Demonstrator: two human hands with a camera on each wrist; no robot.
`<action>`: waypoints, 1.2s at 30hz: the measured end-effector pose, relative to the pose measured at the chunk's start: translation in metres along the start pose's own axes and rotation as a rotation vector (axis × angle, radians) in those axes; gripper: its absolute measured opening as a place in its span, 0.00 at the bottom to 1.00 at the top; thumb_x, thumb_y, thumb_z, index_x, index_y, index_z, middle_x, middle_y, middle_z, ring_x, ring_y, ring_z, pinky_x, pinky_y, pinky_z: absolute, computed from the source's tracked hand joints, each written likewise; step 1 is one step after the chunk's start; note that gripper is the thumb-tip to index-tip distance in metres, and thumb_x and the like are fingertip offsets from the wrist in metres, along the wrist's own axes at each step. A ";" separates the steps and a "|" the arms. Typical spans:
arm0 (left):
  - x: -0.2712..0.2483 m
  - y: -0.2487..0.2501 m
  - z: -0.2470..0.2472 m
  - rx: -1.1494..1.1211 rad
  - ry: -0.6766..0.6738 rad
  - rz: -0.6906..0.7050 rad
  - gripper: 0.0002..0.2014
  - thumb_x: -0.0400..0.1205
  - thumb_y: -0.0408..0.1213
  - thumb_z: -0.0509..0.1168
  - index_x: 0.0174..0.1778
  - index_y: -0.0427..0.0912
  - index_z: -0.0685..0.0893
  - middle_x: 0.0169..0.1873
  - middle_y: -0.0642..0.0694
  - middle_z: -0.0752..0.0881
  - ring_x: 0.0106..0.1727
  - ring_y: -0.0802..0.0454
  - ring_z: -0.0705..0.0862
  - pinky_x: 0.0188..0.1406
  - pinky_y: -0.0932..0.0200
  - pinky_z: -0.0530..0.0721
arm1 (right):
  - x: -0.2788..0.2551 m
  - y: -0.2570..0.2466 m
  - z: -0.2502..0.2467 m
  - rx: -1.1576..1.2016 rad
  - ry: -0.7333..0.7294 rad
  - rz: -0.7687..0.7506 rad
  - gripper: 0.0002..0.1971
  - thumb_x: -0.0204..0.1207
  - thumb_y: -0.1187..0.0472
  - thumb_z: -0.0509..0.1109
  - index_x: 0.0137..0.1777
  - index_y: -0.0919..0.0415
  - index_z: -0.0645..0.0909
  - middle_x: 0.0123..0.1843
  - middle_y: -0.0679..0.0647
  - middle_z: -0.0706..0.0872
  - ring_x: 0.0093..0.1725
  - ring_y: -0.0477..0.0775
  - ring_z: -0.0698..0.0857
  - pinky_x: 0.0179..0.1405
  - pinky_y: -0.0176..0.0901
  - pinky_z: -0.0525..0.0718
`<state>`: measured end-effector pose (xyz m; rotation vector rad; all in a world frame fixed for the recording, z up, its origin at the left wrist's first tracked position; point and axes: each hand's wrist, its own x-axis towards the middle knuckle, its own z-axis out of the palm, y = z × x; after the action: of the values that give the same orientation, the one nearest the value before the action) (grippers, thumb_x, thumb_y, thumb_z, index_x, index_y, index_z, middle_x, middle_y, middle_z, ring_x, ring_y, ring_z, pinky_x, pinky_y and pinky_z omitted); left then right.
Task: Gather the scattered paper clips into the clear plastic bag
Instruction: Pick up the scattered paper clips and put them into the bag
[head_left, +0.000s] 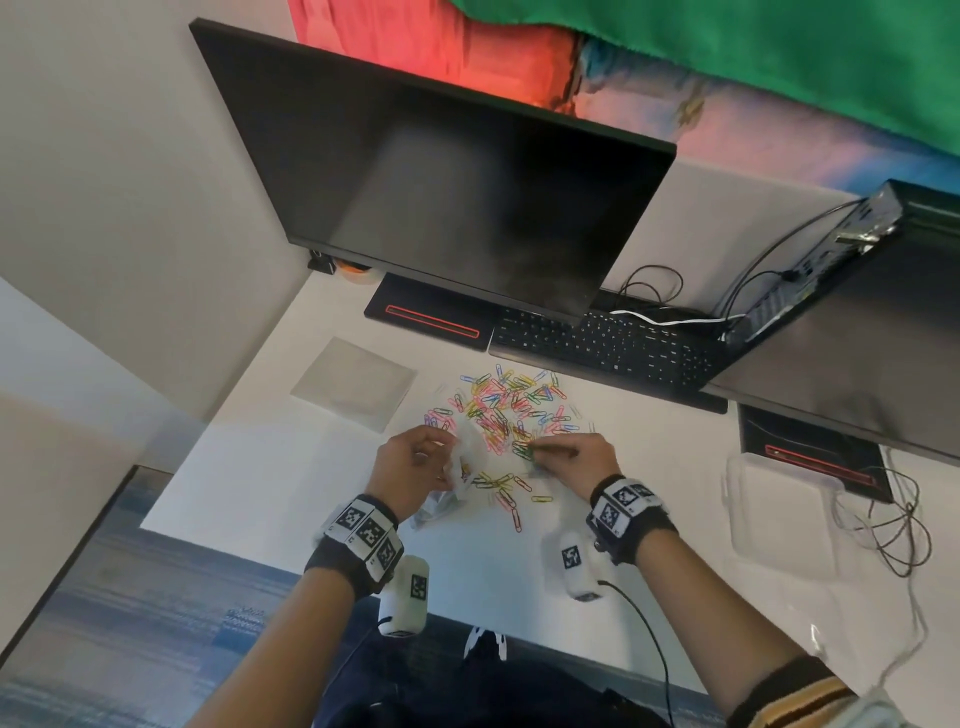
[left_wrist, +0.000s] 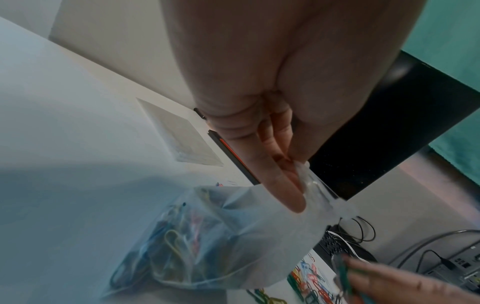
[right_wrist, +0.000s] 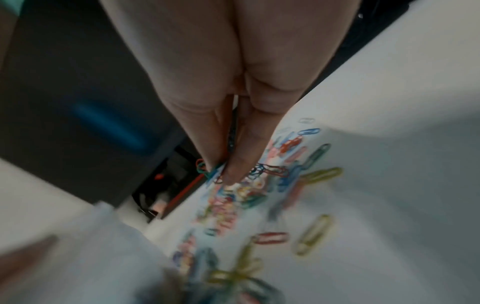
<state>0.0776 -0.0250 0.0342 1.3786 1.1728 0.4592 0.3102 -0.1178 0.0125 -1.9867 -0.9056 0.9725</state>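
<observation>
My left hand (head_left: 410, 467) holds the clear plastic bag (left_wrist: 207, 236) by its upper edge; the fingers (left_wrist: 275, 181) and the thumb press together on the plastic, so it is a pinch on the rim. The bag hangs down from this hand to the white desk (head_left: 322, 467), and in the left wrist view I see many coloured clips already lying in its bottom, yellow and blue ones most clearly.

My right hand (head_left: 571, 460) is just beside the bag, at the near edge of the pile. Its fingers (right_wrist: 239, 164) are pressed together and pinch a few paper clips, green and dark ones; how many, I cannot tell, because the picture is blurred there.

The scattered paper clips (head_left: 504, 405) lie on the desk in front of both hands, between them and the black keyboard (head_left: 602, 343). A smaller group lies nearer to me, between my two wrists.

A flat grey sheet (head_left: 353, 382) lies on the desk to the left of the pile. A dark monitor (head_left: 441, 171) stands behind the keyboard, and a second monitor (head_left: 852, 338) is at the right, with loose cables (head_left: 893, 540) below it.
</observation>
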 end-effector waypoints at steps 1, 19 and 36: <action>0.000 0.000 0.000 0.000 0.000 0.000 0.07 0.83 0.28 0.65 0.51 0.39 0.88 0.32 0.44 0.86 0.37 0.42 0.90 0.44 0.42 0.92 | -0.003 -0.011 0.000 0.125 -0.043 0.015 0.10 0.71 0.67 0.78 0.51 0.55 0.91 0.46 0.51 0.93 0.43 0.47 0.91 0.45 0.27 0.86; -0.003 0.004 0.019 -0.011 -0.081 0.054 0.06 0.83 0.29 0.67 0.48 0.41 0.88 0.38 0.36 0.89 0.36 0.41 0.91 0.40 0.46 0.93 | -0.023 -0.068 0.067 -0.198 -0.069 -0.038 0.14 0.73 0.70 0.70 0.25 0.61 0.84 0.23 0.52 0.82 0.25 0.48 0.80 0.25 0.39 0.83; 0.001 0.003 0.006 -0.079 -0.064 0.010 0.08 0.83 0.24 0.64 0.48 0.38 0.87 0.35 0.38 0.87 0.35 0.42 0.89 0.41 0.43 0.92 | -0.027 -0.078 0.043 -0.268 -0.250 -0.239 0.11 0.81 0.61 0.68 0.42 0.63 0.90 0.36 0.54 0.90 0.32 0.49 0.87 0.37 0.40 0.87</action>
<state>0.0842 -0.0266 0.0350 1.3223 1.0846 0.4609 0.2407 -0.0894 0.0668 -1.9395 -1.4428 1.0174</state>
